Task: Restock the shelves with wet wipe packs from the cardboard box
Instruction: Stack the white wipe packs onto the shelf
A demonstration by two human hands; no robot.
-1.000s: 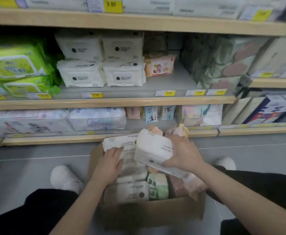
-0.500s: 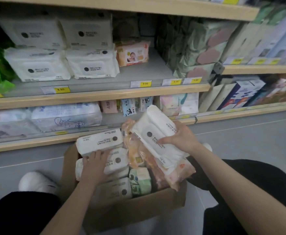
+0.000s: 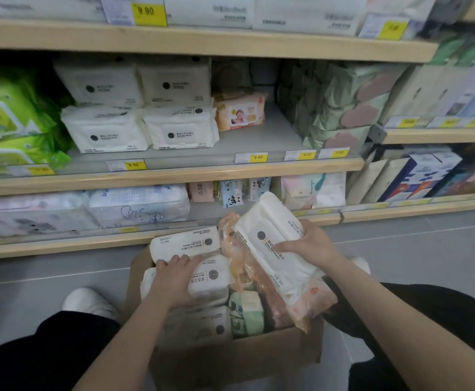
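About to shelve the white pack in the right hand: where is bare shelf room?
Bare middle shelf lies in front of the baby-photo pack, between the stacked white packs and the green-pink packs. The cardboard box is crowded.

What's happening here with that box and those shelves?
A person crouches before store shelves, restocking from a cardboard box on the floor. The right hand grips a white wet wipe pack lifted above the box. The left hand grips another white pack at the box's top. More packs remain inside.
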